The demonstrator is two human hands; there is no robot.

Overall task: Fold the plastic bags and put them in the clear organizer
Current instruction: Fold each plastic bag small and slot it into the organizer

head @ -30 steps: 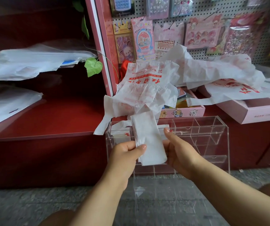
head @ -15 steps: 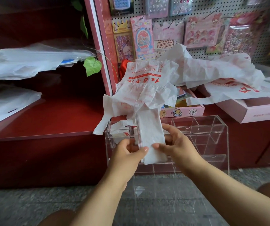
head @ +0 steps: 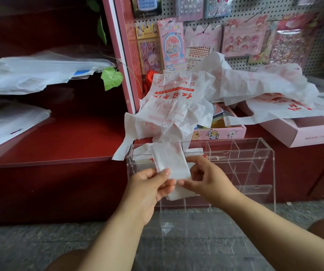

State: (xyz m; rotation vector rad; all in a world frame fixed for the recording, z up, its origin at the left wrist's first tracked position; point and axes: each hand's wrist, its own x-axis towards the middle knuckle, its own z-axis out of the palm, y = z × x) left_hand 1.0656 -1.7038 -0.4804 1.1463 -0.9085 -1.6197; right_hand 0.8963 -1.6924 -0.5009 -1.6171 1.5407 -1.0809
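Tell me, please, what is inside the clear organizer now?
In the clear organizer, the top-left compartment holds white plastic with red print. The right compartments look empty. The folded bag, held in the left hand and right hand, covers part of the left side.

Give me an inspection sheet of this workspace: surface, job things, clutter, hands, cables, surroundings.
Surface: red counter with a bare stretch; grey stone floor below.
Job's things: folded bag held upright in front of the clear organizer, which stands on the floor; at least one bag already sits in its left top slot. Loose bags heaped on the counter, one draping over the organizer's rim.
Clutter: pink boxes; plastic sheets at left.
Hands: left hand pinches the folded bag's lower part; right hand pinches it with thumb and fingers.
Cables: nothing seen.
Surroundings: pegboard hung with sticker packs; green leaf.
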